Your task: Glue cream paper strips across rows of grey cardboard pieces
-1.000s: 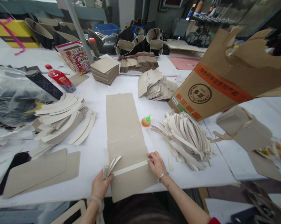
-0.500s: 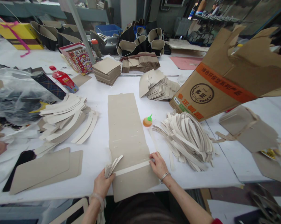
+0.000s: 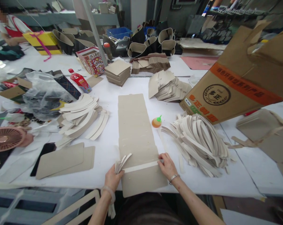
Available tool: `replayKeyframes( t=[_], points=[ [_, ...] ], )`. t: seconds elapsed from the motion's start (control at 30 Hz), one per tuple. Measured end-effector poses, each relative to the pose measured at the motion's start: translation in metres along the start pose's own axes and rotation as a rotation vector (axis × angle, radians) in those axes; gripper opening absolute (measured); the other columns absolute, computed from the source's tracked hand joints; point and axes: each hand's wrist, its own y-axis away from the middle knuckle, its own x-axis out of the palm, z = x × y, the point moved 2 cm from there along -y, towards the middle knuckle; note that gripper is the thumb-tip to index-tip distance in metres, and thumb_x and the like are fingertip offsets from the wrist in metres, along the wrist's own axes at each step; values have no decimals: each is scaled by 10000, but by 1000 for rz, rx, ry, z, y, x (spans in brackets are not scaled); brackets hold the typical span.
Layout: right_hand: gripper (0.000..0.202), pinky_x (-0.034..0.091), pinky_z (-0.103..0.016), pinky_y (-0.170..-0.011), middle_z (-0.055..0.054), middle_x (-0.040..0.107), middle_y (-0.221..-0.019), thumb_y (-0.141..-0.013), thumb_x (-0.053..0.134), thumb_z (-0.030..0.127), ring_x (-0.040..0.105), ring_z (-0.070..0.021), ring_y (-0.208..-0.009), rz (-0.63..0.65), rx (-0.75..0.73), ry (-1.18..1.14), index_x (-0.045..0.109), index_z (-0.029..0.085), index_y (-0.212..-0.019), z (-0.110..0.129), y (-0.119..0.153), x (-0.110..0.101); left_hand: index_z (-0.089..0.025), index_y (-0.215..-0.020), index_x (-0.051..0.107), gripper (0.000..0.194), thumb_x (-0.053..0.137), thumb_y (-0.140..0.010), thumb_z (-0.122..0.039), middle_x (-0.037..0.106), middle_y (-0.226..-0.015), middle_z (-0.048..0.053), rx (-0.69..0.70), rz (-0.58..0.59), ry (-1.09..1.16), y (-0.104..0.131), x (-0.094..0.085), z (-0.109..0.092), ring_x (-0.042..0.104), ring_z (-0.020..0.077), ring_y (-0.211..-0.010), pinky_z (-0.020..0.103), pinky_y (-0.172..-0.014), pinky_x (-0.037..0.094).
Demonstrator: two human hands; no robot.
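Note:
A long column of grey-beige boards [image 3: 135,125] lies on the white table in front of me. Across its near part runs a white strip [image 3: 141,167]. My left hand [image 3: 112,178] grips a small bundle of pale strips [image 3: 121,162], its thumb at the white strip's left end. At the strip's right end, my right hand [image 3: 167,166] pinches it with thumb and fingertips. A round bottle of amber liquid with a green nozzle [image 3: 156,122] stands right of the boards.
Large strip piles lie at right [image 3: 198,140] and left [image 3: 79,117]. Rounded boards [image 3: 61,159] partly cover a black phone. A cardboard box [image 3: 226,84] leans at the right. Board stacks [image 3: 118,72] stand farther back. A pink fan [image 3: 7,138] and, behind, a person in red [image 3: 17,28] are at left.
The view has swung left, so the scene sits farther right and the person and fan now show. Both hands keep about the same places on the strip.

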Motion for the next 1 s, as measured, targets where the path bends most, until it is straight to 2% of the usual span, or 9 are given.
replayKeyframes(
  t=[0.33, 0.57, 0.67, 0.77, 0.83, 0.9, 1.0],
  points=[
    [120, 425, -309, -736, -25, 501, -839, -708, 457, 163, 523, -174, -778, -5, 12, -10, 506, 209, -807, -5, 0, 3, -177, -921, 602, 279, 575, -661, -275, 664, -773, -5, -5, 2, 35, 1, 0, 3, 600, 178, -776, 263, -723, 428],
    [124, 437, -307, -715, -33, 527, -817, -696, 447, 161, 534, -178, -761, -39, -21, -69, 513, 212, -788, -2, 1, -1, -180, -919, 601, 297, 595, -630, -250, 676, -789, -2, 18, -2, 81, 5, -6, -5, 605, 182, -787, 269, -738, 438],
    [136, 453, -319, -697, -39, 562, -812, -706, 450, 197, 553, -190, -761, -58, -16, -137, 536, 217, -809, -5, 1, -5, -178, -923, 606, 331, 623, -612, -291, 683, -813, 2, 42, 14, 117, 7, -10, -8, 609, 190, -788, 270, -719, 451],
    [167, 461, -325, -634, -36, 581, -776, -723, 458, 273, 562, -190, -680, -99, 41, -175, 553, 212, -846, -2, 2, -12, -165, -888, 609, 355, 637, -608, -382, 680, -831, 26, 62, 34, 206, 11, -15, -9, 604, 201, -776, 276, -692, 457],
    [186, 455, -316, -611, -33, 582, -746, -736, 467, 332, 555, -177, -628, -126, 65, -192, 556, 201, -833, 8, 2, -16, -159, -865, 606, 378, 622, -627, -452, 671, -820, 35, 81, 34, 282, 15, -19, -11, 595, 204, -777, 277, -699, 454],
    [220, 446, -293, -565, -27, 584, -725, -746, 470, 389, 543, -154, -577, -88, 82, -248, 555, 195, -805, 28, 2, -14, -161, -833, 604, 409, 584, -651, -527, 656, -777, 33, 90, 24, 310, 22, -25, -15, 583, 204, -765, 281, -699, 451],
    [307, 382, -243, -394, -10, 590, -707, -752, 447, 486, 479, -95, -411, 162, 199, -453, 530, 190, -753, 69, 1, 2, -175, -780, 599, 452, 524, -670, -606, 619, -697, 15, 57, 16, 273, 33, -34, -26, 560, 193, -712, 281, -666, 445]
  ],
)
